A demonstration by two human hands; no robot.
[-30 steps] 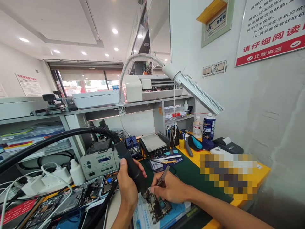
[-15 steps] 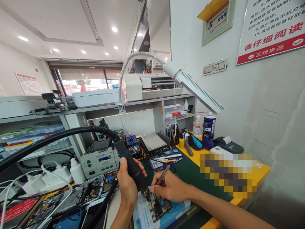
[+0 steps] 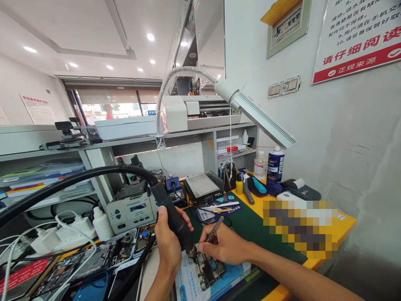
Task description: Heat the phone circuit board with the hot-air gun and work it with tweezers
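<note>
My left hand (image 3: 168,246) is wrapped round the black handle of a hot air gun (image 3: 175,221), whose metal nozzle points down at a small circuit board (image 3: 209,269). A thick black hose (image 3: 78,179) runs from the handle off to the left. My right hand (image 3: 224,246) pinches metal tweezers (image 3: 215,229), their tips hidden behind the fingers next to the nozzle. The board lies on a blue and white mat (image 3: 191,286) at the bench's front edge.
A rework station (image 3: 131,211) and a heating plate (image 3: 202,190) stand behind the hands. Opened phones (image 3: 94,261) and white chargers (image 3: 56,238) lie at left. A gooseneck lamp (image 3: 260,121) hangs over the green mat (image 3: 250,228). Bottles (image 3: 275,165) stand by the right wall.
Both hands hold almost still over the board; the view has shifted a little.
</note>
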